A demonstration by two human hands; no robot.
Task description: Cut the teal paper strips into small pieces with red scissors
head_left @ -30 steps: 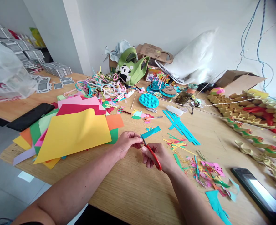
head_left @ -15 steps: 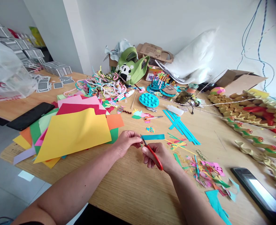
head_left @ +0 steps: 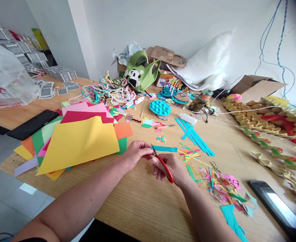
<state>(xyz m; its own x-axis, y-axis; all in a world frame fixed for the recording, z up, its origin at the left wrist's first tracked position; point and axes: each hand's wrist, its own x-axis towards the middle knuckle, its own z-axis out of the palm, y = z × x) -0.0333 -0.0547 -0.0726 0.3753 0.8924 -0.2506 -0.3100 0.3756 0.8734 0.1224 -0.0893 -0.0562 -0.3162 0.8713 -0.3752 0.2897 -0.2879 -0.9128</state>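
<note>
My left hand (head_left: 138,154) pinches the left end of a blue paper strip (head_left: 166,149), which extends to the right above the table. Red-handled scissors (head_left: 166,169) are in my right hand (head_left: 169,168), with their dark blades pointing up and left at the strip beside my left fingertips. The blades look nearly closed. Small paper bits (head_left: 161,139) lie just beyond the strip. To the right are thin cut paper scraps (head_left: 190,154) and longer blue strips (head_left: 197,137).
Stacked coloured sheets (head_left: 80,144) and a black phone (head_left: 33,124) lie left. Another phone (head_left: 276,208) is at the right edge. Behind are pipe cleaners (head_left: 107,89), a green bag (head_left: 143,74) and a blue scalloped disc (head_left: 159,108). Egg-carton pieces (head_left: 266,117) lie right.
The free end of the blue strip has shifted slightly right and down. The scissors and both hands have barely moved.
</note>
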